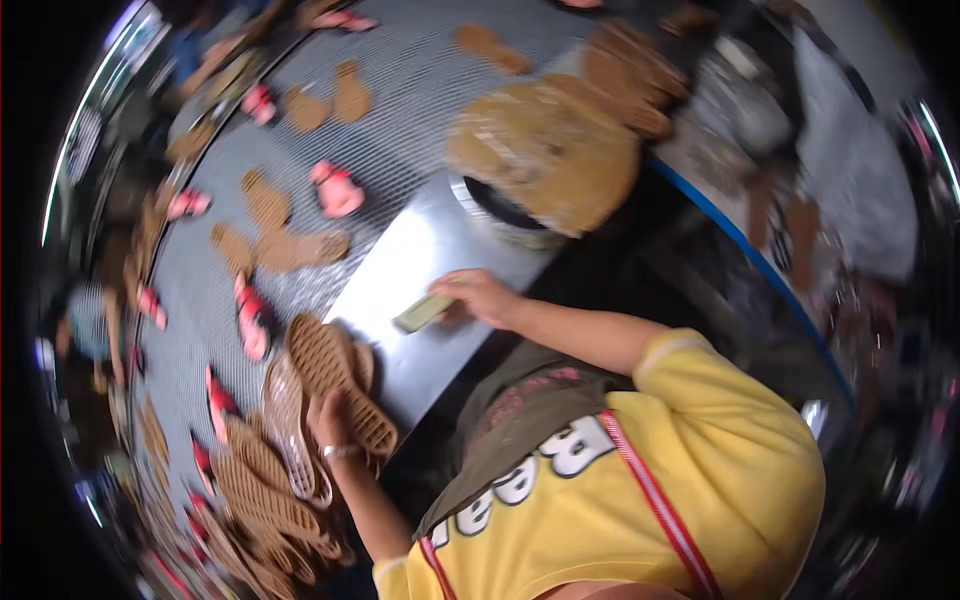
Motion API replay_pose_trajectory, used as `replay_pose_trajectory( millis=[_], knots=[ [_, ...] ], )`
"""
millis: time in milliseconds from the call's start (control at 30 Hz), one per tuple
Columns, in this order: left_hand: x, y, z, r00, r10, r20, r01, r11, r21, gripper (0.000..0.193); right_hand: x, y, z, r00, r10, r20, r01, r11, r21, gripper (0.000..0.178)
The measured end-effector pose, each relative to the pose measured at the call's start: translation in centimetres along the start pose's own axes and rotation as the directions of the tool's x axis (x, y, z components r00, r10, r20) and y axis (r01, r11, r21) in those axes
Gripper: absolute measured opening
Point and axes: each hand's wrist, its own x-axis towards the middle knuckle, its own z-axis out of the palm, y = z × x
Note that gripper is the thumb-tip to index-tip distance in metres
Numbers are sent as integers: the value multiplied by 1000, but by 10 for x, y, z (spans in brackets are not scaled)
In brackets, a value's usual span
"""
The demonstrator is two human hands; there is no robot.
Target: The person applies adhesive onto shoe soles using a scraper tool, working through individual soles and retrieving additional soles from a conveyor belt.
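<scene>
My left hand, with a bracelet at the wrist, grips a brown shoe sole by its edge, its lattice-patterned face showing. Another brown sole lies partly hidden behind it. In my right hand is a flat, pale green brush-like tool, held over a shiny metal sheet. The tool's exact kind is blurred. A clear-looking sole leans beside my left hand, next to a heap of brown soles.
A round dark-mouthed container stands beyond my right hand, partly covered by a stained yellowish slab. Soles and pink-red shoe uppers dot the grey ribbed surface. Plastic bags hang at the right. Another person's arm shows far left.
</scene>
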Motion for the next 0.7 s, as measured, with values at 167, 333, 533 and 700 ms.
replay_pose_trajectory(
  millis=[167,333,533,700],
  knots=[
    [20,-6,15,998,-3,62,2,1000,11,46,-20,-30,-20,998,-64,-4,65,996,56,26],
    [-7,18,50,968,12,250,36,982,-186,47,-34,-31,-17,996,-92,0,91,994,61,26],
    [-16,28,32,929,-72,364,226,889,-399,51,-37,-31,-11,994,-108,1,107,992,64,26],
    [-22,25,28,945,-26,325,142,931,-338,53,-39,-33,-13,988,-140,-58,144,987,73,27]
  ],
)
